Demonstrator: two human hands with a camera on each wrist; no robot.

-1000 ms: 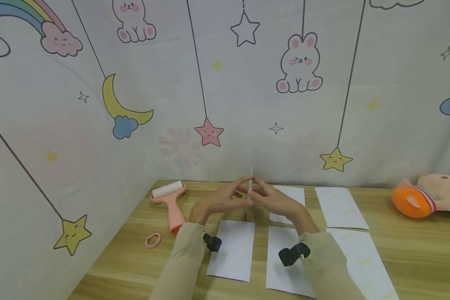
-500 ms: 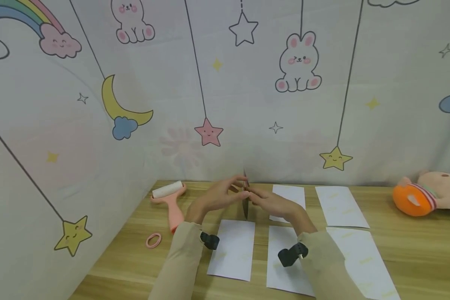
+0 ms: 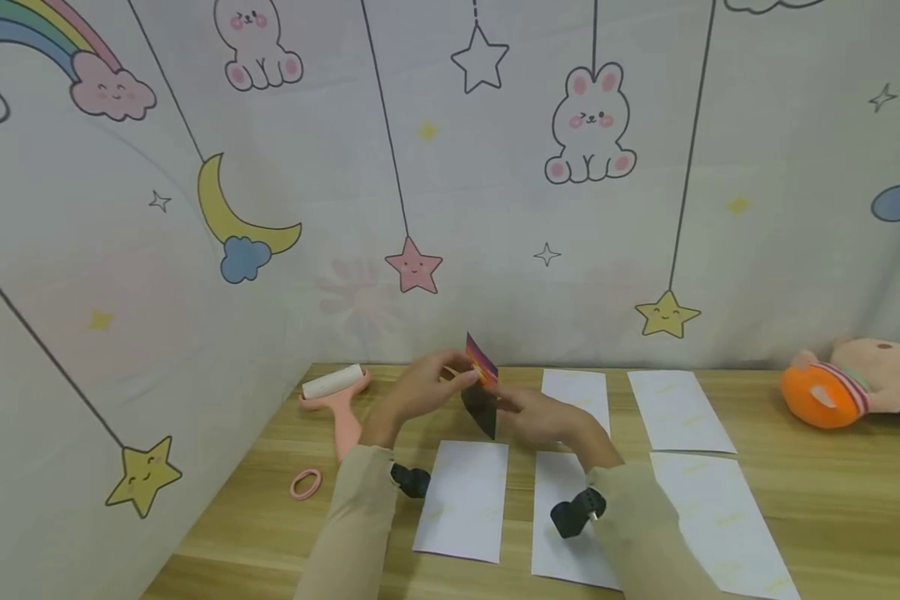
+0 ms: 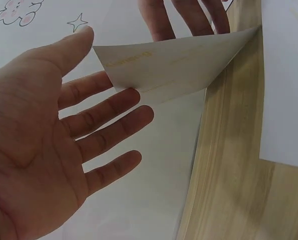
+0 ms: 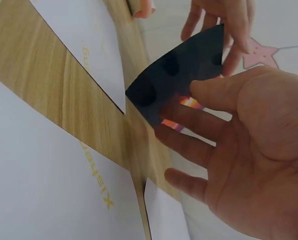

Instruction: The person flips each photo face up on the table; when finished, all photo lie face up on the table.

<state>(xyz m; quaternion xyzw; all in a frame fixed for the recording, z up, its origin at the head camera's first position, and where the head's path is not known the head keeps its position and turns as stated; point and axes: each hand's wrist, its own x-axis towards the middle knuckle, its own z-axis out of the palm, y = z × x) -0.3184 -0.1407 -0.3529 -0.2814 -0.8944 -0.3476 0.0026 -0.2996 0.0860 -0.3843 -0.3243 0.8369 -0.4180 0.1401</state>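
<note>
A glossy photo print [image 3: 480,408], dark at the bottom with orange and purple higher up, stands tilted over the table between both hands. Its white back [image 4: 159,70] carries faint yellow lettering in the left wrist view. My left hand [image 3: 424,385] pinches the upper left edge between thumb and index finger, the other fingers spread apart. Beside the picture side is my right hand [image 3: 543,414]; its thumb and fingers are extended and loosely bent, fingertips right at the print [image 5: 181,65] in the right wrist view.
White sheets with yellow lettering lie face down: one sheet [image 3: 461,500] in front of me, several to its right. A pink roller [image 3: 342,400] and a pink ring [image 3: 305,484] lie at left. An orange-clothed doll [image 3: 825,396] lies far right. A patterned curtain [image 3: 547,208] hangs behind.
The print has turned from edge-on so that its coloured face shows, and has shifted left. My left hand has moved slightly left with it; my right fingers have loosened and lowered along it.
</note>
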